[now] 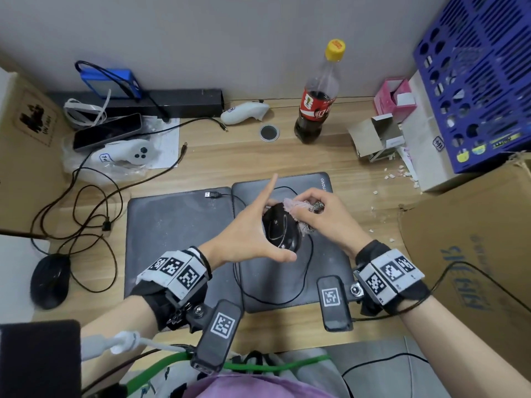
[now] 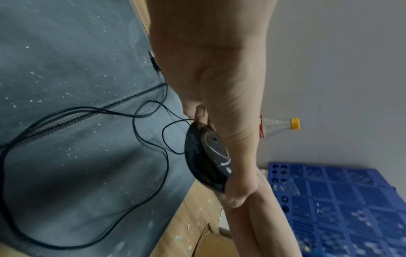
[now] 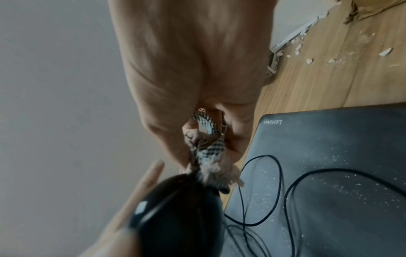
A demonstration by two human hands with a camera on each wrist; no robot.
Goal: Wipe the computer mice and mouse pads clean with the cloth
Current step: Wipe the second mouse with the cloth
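My left hand [image 1: 247, 234] gripped the black mouse [image 1: 280, 229]; my right hand [image 1: 321, 216] pinched the cloth [image 1: 296, 206] against it (over the Lenovo pad [image 1: 316, 185]).

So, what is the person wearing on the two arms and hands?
Both hands, left hand and right hand, are bare. Each wrist has a black strap with white blocks printed with black square codes, and a black camera box with another code. A thin black cable leaves the right wrist.
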